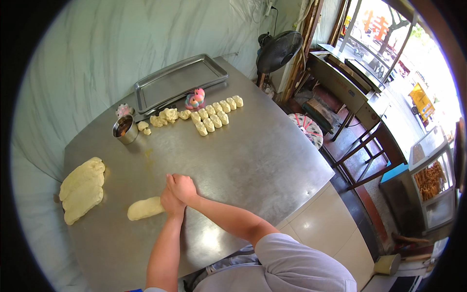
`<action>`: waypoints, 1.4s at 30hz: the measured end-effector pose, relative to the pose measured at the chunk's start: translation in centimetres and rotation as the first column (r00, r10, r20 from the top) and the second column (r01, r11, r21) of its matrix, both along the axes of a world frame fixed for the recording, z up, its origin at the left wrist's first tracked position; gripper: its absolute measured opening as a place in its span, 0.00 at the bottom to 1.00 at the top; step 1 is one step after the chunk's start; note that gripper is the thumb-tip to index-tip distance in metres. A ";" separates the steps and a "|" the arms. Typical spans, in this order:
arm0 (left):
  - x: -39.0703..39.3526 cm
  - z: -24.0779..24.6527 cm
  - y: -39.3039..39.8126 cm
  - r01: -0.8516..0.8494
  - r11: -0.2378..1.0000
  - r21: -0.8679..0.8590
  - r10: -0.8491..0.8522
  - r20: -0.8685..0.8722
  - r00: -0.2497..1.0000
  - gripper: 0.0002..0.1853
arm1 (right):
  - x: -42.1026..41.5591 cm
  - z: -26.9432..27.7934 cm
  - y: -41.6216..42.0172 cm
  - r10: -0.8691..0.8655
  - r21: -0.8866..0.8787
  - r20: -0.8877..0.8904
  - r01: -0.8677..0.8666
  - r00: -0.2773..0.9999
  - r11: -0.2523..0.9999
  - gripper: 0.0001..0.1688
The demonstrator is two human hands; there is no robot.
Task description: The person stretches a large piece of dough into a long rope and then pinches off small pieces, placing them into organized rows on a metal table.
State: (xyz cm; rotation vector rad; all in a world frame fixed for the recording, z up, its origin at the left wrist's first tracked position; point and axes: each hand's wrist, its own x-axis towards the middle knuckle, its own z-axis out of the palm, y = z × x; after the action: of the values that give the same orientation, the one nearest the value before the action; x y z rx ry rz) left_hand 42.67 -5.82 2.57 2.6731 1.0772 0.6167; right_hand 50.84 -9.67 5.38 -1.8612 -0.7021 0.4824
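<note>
On the metal table [251,164], my left hand [171,200] presses on the right end of a short log of dough [145,208]. My right hand [183,188] lies over the left one, its fingers curled and touching it; whether it grips the left hand is hidden. A large flat slab of dough [82,190] rests at the table's left edge. Farther back, small shaped dough pieces [216,123] stand in two rows. Loose torn lumps of dough [169,114] lie to the left of them. A metal cup [126,130] holds dark liquid and something orange.
An empty metal tray [180,82] lies at the back by the wall, with a colourful toy-like object [195,98] before it. A black fan [279,52] stands beyond the table's back right edge. A round patterned stool [307,130] and a wooden-framed bench [381,153] are at the right.
</note>
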 end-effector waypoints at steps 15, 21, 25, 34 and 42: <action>3.4 -0.6 3.6 -0.116 0.976 -0.183 0.075 -0.218 0.973 0.26 | 2.4 1.2 -4.5 0.569 0.239 0.400 -0.682 0.718 0.691 0.15; -0.3 2.3 2.1 -0.001 0.989 -0.148 -0.012 -0.090 0.996 0.46 | 19.1 5.9 -9.4 0.162 0.140 -0.014 -0.158 0.987 0.977 0.22; -4.5 3.0 0.9 0.139 0.973 0.185 -0.073 -0.328 0.942 0.47 | 31.7 0.2 -10.6 -0.065 0.037 0.199 0.059 0.978 0.998 0.27; -3.7 1.0 3.8 0.258 0.934 0.246 -0.163 -0.349 0.923 0.40 | 41.3 -2.9 -2.9 -0.251 -0.152 0.239 0.292 0.938 0.944 0.30; -1.6 1.2 5.1 0.228 0.967 0.115 -0.195 -0.244 0.950 0.36 | 39.9 -4.5 -1.0 -0.393 -0.016 0.670 0.541 0.630 0.841 0.34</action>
State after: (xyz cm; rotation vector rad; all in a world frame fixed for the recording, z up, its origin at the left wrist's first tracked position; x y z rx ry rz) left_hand 41.10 -0.69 3.73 2.9907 0.8046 0.3613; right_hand 90.71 -10.62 0.92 -2.3415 -0.5655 -0.4935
